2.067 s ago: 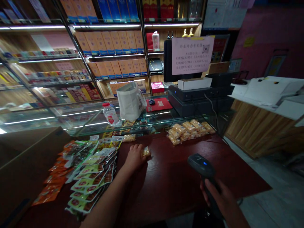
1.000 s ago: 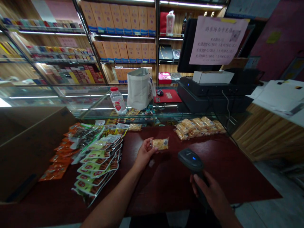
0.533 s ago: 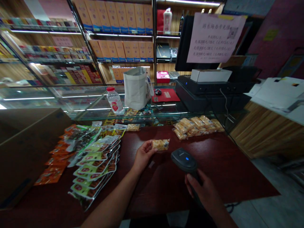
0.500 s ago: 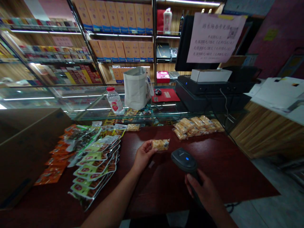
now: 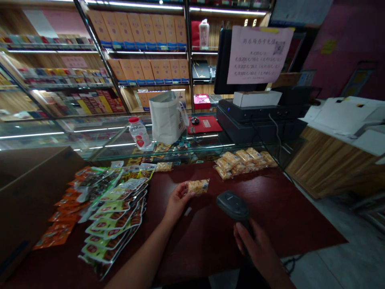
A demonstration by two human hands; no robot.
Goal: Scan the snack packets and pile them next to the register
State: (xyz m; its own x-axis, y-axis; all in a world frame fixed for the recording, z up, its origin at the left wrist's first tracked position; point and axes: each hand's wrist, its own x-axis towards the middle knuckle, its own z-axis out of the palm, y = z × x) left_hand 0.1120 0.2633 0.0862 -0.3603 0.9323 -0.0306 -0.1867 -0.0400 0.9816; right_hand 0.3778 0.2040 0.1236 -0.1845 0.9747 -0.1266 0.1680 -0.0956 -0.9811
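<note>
My left hand (image 5: 176, 201) pinches a small clear-wrapped golden snack packet (image 5: 197, 186) and holds it a little above the dark red table (image 5: 285, 212). My right hand (image 5: 257, 249) is wrapped round the grip of a black handheld barcode scanner (image 5: 233, 205), whose head points at the packet from just to its right. A pile of similar golden packets (image 5: 243, 159) lies at the table's far right. One more such packet (image 5: 164, 166) lies at the far edge.
Green and orange snack pouches (image 5: 111, 208) fan out on the table's left beside a brown cardboard box (image 5: 27, 200). Behind the table a glass counter (image 5: 99, 140) carries a water bottle (image 5: 138, 134), a white paper bag (image 5: 166, 116) and a black till with monitor (image 5: 255, 116). Shelves of boxes fill the back wall.
My left hand lifted the golden packet off the table and brought it up in front of the scanner. The scanner has drawn closer to the packet, and its blue light no longer shows.
</note>
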